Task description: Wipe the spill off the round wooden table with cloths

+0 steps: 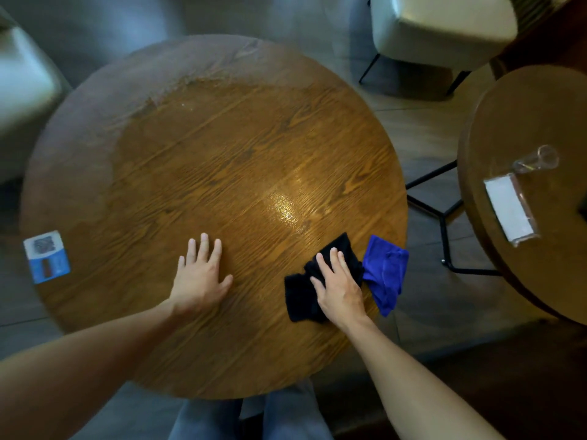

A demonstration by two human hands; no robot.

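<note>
The round wooden table point(190, 173) fills the middle of the view. A wet sheen of spill point(282, 204) glistens right of centre, just beyond the cloths. My right hand point(338, 284) presses flat on a black cloth point(300, 296) near the table's right front edge. A blue cloth point(386, 274) lies crumpled beside it, hanging slightly over the rim. My left hand point(201, 274) rests palm down on bare wood left of the black cloth, fingers spread and holding nothing.
A blue and white card point(47, 256) lies at the table's left edge. A second round table point(508, 115) at right carries a tipped glass point(536, 160) and a clear sign holder point(509, 211). Pale chairs stand at the back right point(441, 30) and left point(22, 84).
</note>
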